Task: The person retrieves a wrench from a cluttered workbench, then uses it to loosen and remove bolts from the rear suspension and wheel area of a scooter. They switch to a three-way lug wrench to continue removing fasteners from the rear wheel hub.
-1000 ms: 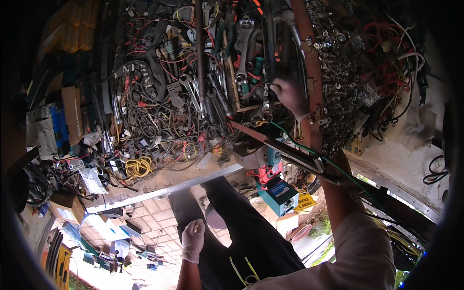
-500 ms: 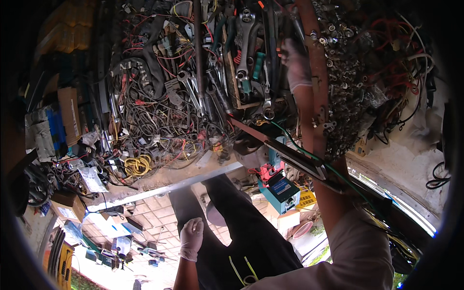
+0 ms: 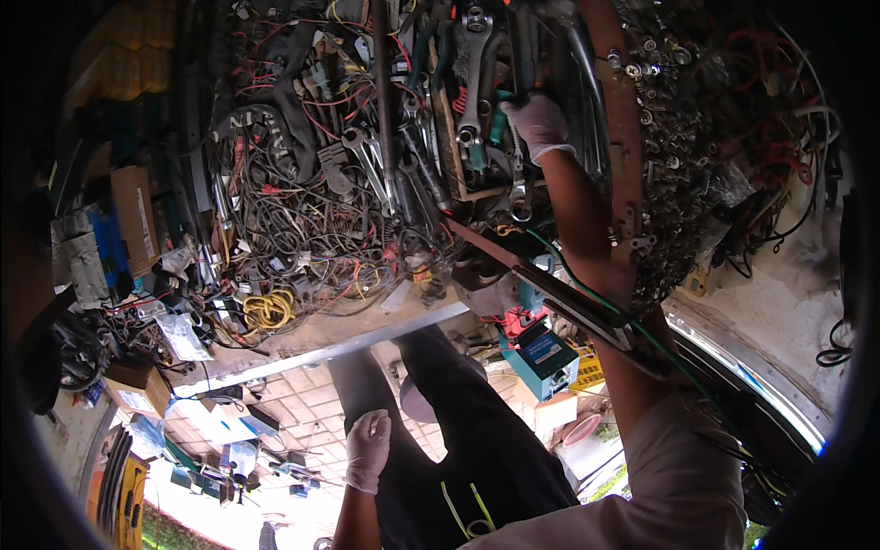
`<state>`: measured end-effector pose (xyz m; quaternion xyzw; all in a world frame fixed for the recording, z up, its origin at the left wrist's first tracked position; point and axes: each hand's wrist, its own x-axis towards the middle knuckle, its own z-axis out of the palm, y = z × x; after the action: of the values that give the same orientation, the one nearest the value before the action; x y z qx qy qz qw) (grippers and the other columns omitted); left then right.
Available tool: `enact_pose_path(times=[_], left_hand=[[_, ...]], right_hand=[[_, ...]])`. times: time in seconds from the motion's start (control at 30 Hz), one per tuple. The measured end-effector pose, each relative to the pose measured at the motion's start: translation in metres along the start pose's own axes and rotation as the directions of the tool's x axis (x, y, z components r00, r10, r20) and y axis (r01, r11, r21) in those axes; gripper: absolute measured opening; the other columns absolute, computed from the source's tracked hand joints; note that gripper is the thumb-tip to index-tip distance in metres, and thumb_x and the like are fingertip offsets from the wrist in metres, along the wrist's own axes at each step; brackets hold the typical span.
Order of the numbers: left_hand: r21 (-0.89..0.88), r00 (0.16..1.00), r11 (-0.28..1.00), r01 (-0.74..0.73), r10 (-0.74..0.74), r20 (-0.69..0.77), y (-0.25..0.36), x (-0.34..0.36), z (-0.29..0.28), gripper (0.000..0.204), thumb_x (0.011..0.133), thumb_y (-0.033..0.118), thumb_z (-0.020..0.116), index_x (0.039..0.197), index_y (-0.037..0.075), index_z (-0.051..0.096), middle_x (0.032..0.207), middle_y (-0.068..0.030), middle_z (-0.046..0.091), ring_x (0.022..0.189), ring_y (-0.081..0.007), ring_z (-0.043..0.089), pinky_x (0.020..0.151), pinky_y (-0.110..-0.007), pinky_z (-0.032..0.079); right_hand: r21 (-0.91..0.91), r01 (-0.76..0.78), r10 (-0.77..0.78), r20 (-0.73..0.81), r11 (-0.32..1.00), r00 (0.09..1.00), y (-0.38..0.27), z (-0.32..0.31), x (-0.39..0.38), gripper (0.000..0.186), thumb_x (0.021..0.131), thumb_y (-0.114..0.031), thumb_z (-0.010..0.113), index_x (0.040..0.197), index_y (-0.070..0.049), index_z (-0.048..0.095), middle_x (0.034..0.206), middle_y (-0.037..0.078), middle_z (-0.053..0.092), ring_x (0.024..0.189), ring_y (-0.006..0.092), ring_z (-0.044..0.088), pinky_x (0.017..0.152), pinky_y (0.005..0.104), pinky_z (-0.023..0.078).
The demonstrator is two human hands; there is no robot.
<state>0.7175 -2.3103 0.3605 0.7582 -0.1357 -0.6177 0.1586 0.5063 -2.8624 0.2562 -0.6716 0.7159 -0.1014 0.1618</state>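
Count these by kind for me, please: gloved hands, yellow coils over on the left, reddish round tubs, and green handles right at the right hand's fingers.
Gloved hands: 2, the left hand and the right hand
Yellow coil on the left: 1
Reddish round tub: 1
Green handle at the right hand's fingers: 1
Total: 5

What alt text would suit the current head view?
A gloved right hand is among tools, beside a green handle; the gloved left hand hangs, loosely curled, by dark trousers. Tangled wires lie left of the tools, small metal parts right.
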Motion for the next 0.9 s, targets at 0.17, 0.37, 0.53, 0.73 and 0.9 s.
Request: enact_pose_path(times=[0.17,0.37,0.53,0.73,0.9], left_hand=[[0.010,1.000,1.000,-0.019,0.019,-0.013,-0.003,-0.001,-0.006,0.022,0.091,0.020,0.065,0.102,0.001,0.069,0.100,-0.0147,0.070,0.093,-0.0253,0.069,0.083,-0.033,0.053],[0.026,0.999,0.999,-0.020,0.021,-0.031,-0.006,-0.006,-0.012,0.023,0.092,0.021,0.064,0.102,0.001,0.068,0.097,-0.0129,0.070,0.091,-0.0222,0.068,0.081,-0.031,0.052],[0.013,0.999,1.000,-0.025,0.026,-0.043,0.002,-0.010,-0.013,0.023,0.091,0.021,0.064,0.102,0.001,0.068,0.099,-0.0149,0.070,0.093,-0.0264,0.069,0.082,-0.033,0.053],[-0.071,0.992,0.992,-0.106,0.101,-0.072,0.025,-0.021,-0.005,0.023,0.092,0.021,0.064,0.103,0.002,0.068,0.098,-0.0160,0.070,0.092,-0.0271,0.069,0.081,-0.033,0.053],[-0.045,0.947,0.950,-0.309,0.303,-0.106,0.054,-0.041,0.008,0.013,0.088,0.015,0.065,0.097,0.005,0.067,0.093,-0.0143,0.069,0.086,-0.0291,0.068,0.076,-0.036,0.054]], right_hand=[[0.080,0.004,-0.003,-0.012,0.997,1.000,0.015,-0.002,0.000,0.016,0.086,-0.017,0.064,0.095,-0.005,0.068,0.080,0.006,0.066,0.081,0.0213,0.062,0.074,0.0331,0.048],[0.247,-0.027,0.038,-0.036,0.969,0.999,0.032,-0.020,-0.033,0.014,0.088,-0.016,0.061,0.093,-0.004,0.066,0.081,0.005,0.064,0.080,0.0195,0.059,0.073,0.0325,0.047],[0.400,-0.114,0.135,-0.024,0.909,0.991,0.052,-0.055,-0.095,0.013,0.089,-0.015,0.058,0.092,-0.004,0.065,0.081,0.005,0.062,0.079,0.0180,0.057,0.072,0.0321,0.045],[0.509,-0.256,0.267,0.053,0.822,0.962,0.059,-0.128,-0.203,0.013,0.091,-0.013,0.055,0.090,-0.004,0.063,0.081,0.004,0.060,0.078,0.0161,0.055,0.071,0.0316,0.043],[0.541,-0.388,0.354,0.170,0.747,0.920,0.043,-0.215,-0.306,0.014,0.092,-0.012,0.052,0.088,-0.003,0.061,0.081,0.004,0.059,0.077,0.0146,0.053,0.070,0.0312,0.042]])
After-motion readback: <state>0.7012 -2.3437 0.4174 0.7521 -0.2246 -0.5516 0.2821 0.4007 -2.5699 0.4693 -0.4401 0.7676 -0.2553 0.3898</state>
